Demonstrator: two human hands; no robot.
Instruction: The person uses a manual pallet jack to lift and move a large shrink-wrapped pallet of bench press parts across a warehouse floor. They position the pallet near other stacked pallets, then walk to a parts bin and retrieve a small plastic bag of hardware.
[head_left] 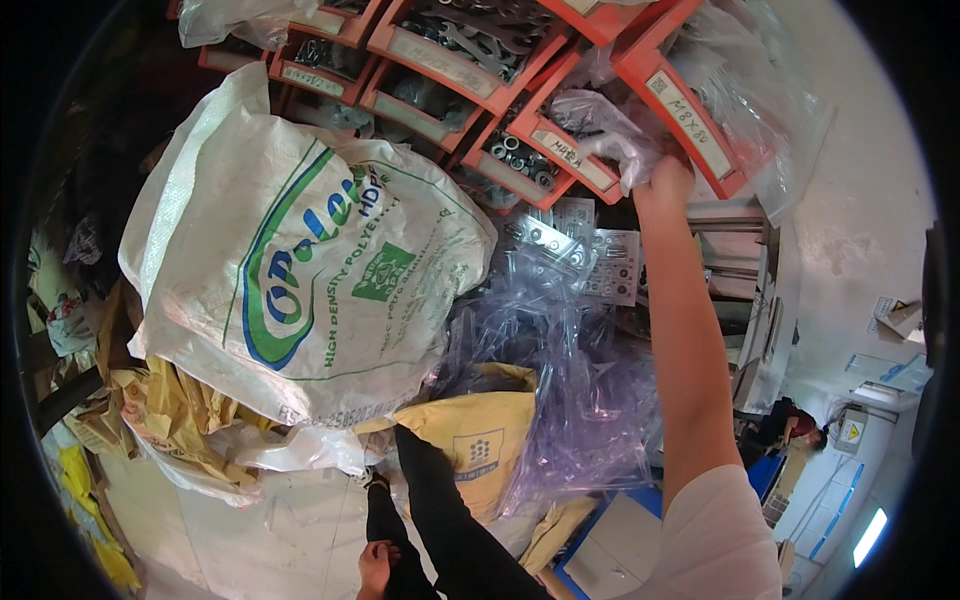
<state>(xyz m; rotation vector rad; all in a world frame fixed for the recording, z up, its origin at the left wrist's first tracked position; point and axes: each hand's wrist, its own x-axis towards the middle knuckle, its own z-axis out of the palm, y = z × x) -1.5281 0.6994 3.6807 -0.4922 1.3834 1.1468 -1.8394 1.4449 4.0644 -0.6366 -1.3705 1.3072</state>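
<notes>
One hand of mine shows, my right hand point(662, 178), raised on a long bare arm to the orange bins. Its fingers are curled shut on a crumpled clear plastic bag point(600, 128) at the mouth of an orange bin point(560, 150), the one holding metal nuts point(520, 160). Just right of my knuckles hangs another orange bin point(690, 125) with a white label. Below my wrist lie carded hardware packs point(600, 262) on a heap of clear plastic wrap point(560, 370). Well to the left slumps a big white woven sack point(300, 260). My left hand is out of view.
</notes>
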